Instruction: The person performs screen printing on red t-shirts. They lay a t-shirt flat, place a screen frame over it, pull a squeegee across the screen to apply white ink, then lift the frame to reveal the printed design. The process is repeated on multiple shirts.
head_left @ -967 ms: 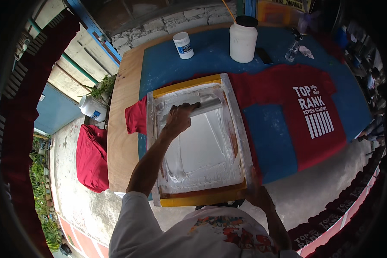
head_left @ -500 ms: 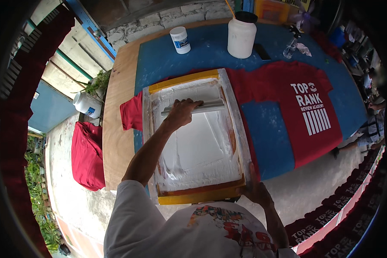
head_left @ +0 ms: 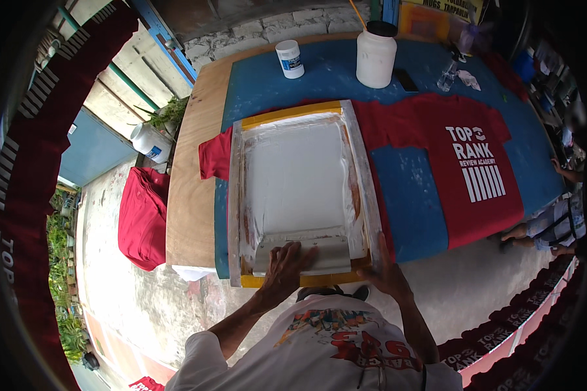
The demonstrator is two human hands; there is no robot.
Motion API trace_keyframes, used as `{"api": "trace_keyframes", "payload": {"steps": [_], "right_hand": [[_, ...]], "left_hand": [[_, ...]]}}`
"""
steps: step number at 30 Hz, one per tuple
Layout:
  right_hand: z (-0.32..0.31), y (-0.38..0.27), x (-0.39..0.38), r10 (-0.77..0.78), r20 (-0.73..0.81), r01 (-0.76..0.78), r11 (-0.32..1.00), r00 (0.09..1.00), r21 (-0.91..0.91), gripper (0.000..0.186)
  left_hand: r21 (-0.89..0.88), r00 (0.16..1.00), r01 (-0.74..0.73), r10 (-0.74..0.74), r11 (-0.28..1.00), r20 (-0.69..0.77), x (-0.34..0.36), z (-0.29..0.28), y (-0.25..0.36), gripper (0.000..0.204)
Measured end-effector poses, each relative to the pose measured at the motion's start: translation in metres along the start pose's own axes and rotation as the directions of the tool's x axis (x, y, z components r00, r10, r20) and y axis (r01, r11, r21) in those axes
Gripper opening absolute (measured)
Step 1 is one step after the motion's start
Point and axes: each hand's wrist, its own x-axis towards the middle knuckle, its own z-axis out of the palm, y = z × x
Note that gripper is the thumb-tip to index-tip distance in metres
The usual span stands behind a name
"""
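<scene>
My left hand is closed on a wide silver squeegee, which lies at the near end of a silk screen frame with yellow tape and white ink spread inside. My right hand grips the frame's lower right corner. A red T-shirt lies under the frame, its sleeve showing on the left. Another red T-shirt with a white print is spread to the right.
The blue-topped table holds a white tub, a large jar, a phone and a spray bottle. Red folded shirts sit at left, near another tub. Another person stands at far right.
My left hand has pulled the squeegee from the far part of the screen down to its near end, beside my right hand. Another person has come further into view at right.
</scene>
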Motion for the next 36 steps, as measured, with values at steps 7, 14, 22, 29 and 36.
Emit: {"api": "trace_keyframes", "payload": {"steps": [7, 14, 22, 29, 36], "right_hand": [[0.007, 0.013, 0.006, -0.195, -0.052, 0.195, 0.981, 0.980, 0.013, 0.131], [-0.019, 0.008, -0.018, -0.125, 0.078, 0.112, 0.983, 0.989, 0.145, 0.132], [-0.008, 0.139, -0.108, 0.141, -0.133, -0.105, 0.963, 0.981, 0.247, 0.089], [0.027, 0.200, -0.188, 0.416, 0.778, -0.857, 0.007, 0.472, 0.516, 0.074], [0.040, 0.282, -0.166, 0.532, 0.585, -0.788, 0.347, 0.612, 0.509, 0.074]], "left_hand": [[0.013, 0.999, 0.031, -0.031, 0.999, -0.030, -0.014, 0.025, 0.006, 0.082], [-0.011, 0.999, -0.050, 0.050, 0.999, -0.021, -0.014, 0.029, 0.003, 0.090], [0.019, 0.998, 0.025, -0.026, 1.000, 0.059, -0.018, 0.026, 0.007, 0.099], [0.019, 0.990, 0.135, -0.134, 0.991, -0.032, -0.014, 0.027, 0.057, 0.104], [-0.022, 0.975, 0.193, -0.194, 0.981, -0.109, -0.021, 0.008, 0.090, 0.097]]}}
